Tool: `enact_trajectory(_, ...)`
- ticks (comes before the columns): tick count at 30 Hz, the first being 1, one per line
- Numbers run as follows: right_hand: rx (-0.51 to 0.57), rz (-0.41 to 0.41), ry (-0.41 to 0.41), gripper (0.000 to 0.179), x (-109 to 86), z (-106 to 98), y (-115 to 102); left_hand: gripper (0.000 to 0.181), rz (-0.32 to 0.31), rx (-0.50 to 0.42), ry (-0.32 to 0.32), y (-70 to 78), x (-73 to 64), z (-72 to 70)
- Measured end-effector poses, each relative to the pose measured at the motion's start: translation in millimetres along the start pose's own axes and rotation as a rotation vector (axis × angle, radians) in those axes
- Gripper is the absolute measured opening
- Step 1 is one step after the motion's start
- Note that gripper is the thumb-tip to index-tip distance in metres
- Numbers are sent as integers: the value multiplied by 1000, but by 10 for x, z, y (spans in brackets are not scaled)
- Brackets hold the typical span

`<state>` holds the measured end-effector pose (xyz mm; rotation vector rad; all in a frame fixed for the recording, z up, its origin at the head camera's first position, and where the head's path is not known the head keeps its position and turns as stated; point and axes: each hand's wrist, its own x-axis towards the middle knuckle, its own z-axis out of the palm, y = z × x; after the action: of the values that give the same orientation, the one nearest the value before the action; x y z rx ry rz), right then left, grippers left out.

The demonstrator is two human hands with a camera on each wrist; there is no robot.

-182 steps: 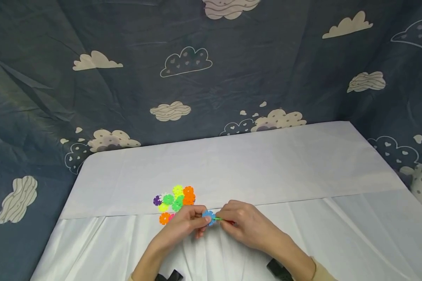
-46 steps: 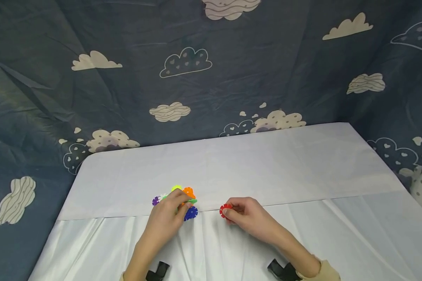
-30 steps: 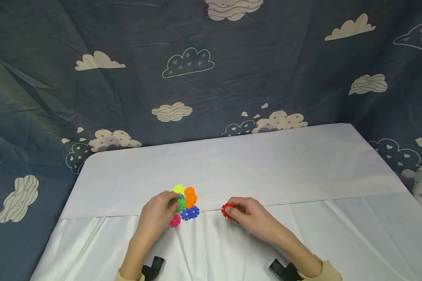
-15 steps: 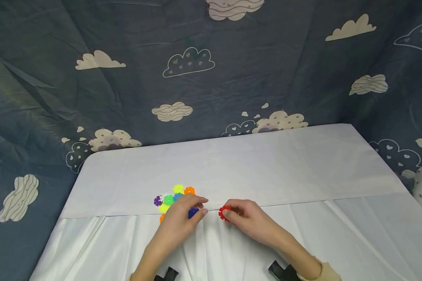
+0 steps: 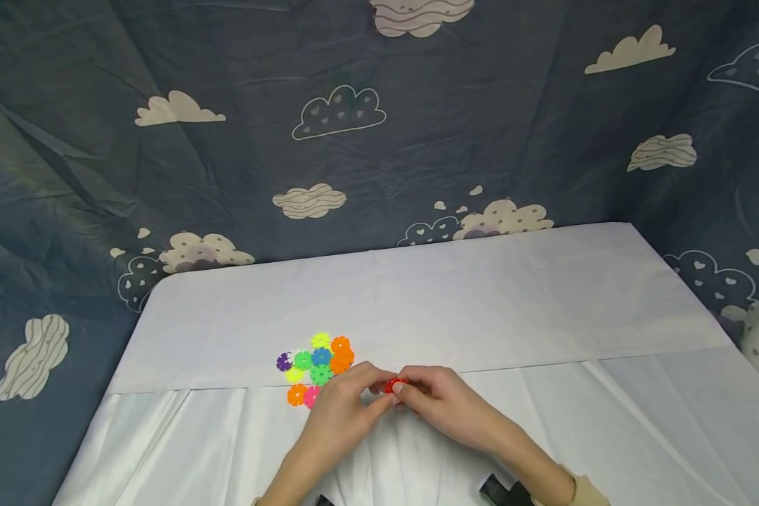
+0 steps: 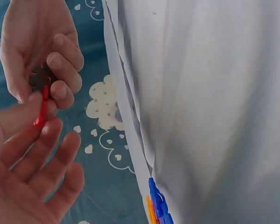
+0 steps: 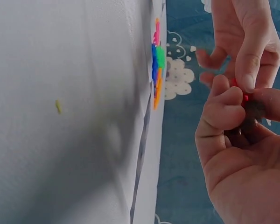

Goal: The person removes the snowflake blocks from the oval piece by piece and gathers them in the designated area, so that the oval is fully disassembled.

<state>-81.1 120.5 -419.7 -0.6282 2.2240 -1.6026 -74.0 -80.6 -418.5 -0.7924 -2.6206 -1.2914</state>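
Observation:
In the head view both hands meet over the near part of the table, right of the pile. My left hand (image 5: 344, 404) pinches a red flower-shaped disc (image 5: 393, 386) between thumb and index finger. My right hand (image 5: 445, 400) grips the same place from the other side. The left wrist view shows a red disc edge-on (image 6: 43, 105), with a dark, shaded notched disc (image 6: 41, 78) against it in the right hand's fingers. How the two join is hidden. From the right wrist view, the right hand (image 7: 242, 154) curls around the dark piece, with red showing at the left thumb.
A loose pile of notched discs lies left of the hands: orange (image 5: 341, 360), green (image 5: 320, 374), light blue (image 5: 321, 356), yellow (image 5: 320, 341), purple (image 5: 283, 361) and pink (image 5: 311, 396). Beneath is a white-covered table (image 5: 481, 295). A dark cloud-print cloth (image 5: 417, 140) hangs behind.
Earlier, both hands held blue and green discs together. The left hand then put discs at the pile, released them and moved right to the red disc. The right hand kept hold of the red disc.

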Motion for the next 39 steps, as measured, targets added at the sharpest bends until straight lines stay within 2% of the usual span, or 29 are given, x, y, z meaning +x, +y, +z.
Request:
enact_trajectory(4, -12, 2, 6, 22, -2, 0, 2, 12, -11, 25, 53, -6, -5, 18)
enact_trajectory(8, 20, 30, -5, 18, 0, -6, 4, 10, -43, 26, 44, -21, -4, 8)
enact_trajectory(13, 33, 68, -10, 14, 4, -36, -6, 7, -161, -80, -12, -30, 5, -39)
enact_trajectory(18, -33, 74, -24, 16, -4, -88, -24, 4, -293, -202, -56, -54, 22, -84)
enact_trajectory(21, -124, 13, -44, 20, -13, -114, -27, 4, -350, -283, -76, -75, 38, -106)
enact_trajectory(25, -248, -140, -40, 24, -12, -121, -7, 7, -425, -475, -103, -105, 60, -118)
enact_trajectory(28, -293, -234, -14, 24, -7, -117, 16, 11, -467, -609, -119, -117, 69, -116)
enact_trajectory(32, -287, -290, -9, 23, -4, -120, 31, 17, -485, -698, -174, -122, 74, -113)
enact_trajectory(35, -282, -317, -20, 22, 0, -119, 33, 24, -484, -731, -228, -120, 69, -114)
enact_trajectory(39, -309, -391, -2, 22, 3, -108, 37, 27, -482, -765, -239, -113, 59, -111)
